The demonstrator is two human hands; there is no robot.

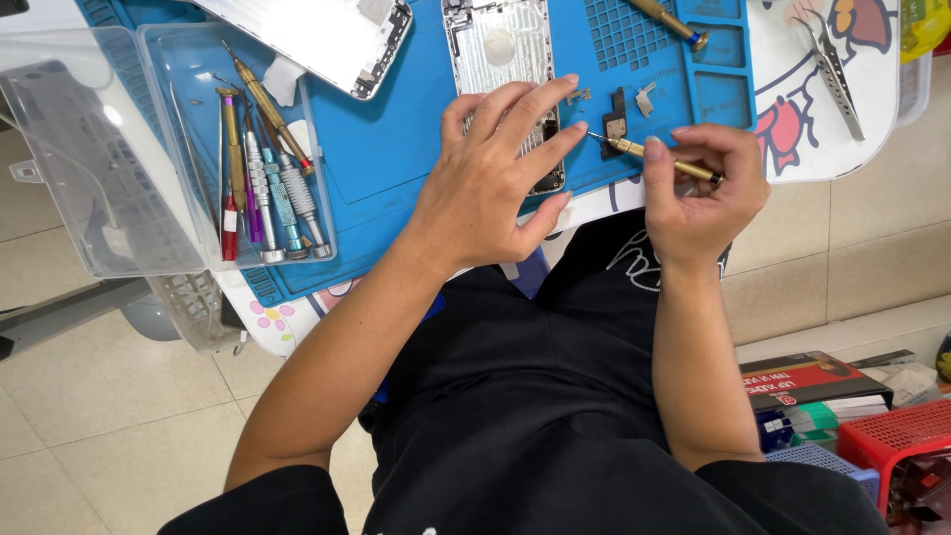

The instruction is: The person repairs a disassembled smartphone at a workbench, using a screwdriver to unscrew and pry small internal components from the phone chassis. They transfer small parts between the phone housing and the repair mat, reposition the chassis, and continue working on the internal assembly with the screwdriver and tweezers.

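Observation:
My left hand [492, 173] lies flat with fingers spread over the lower end of an opened silver phone housing [500, 45] on a blue work mat [386, 149]. My right hand [703, 188] pinches a small gold screwdriver [659, 157] whose tip points left toward my left fingertips. A few small metal parts [616, 109] lie on the mat just above the screwdriver tip.
A clear plastic tray [188, 149] at the left holds several precision screwdrivers. A phone screen panel [317, 35] lies at the top. Another gold screwdriver [674, 22] and tweezers [834, 69] sit at the upper right. Boxes and a red basket [906, 446] stand on the floor.

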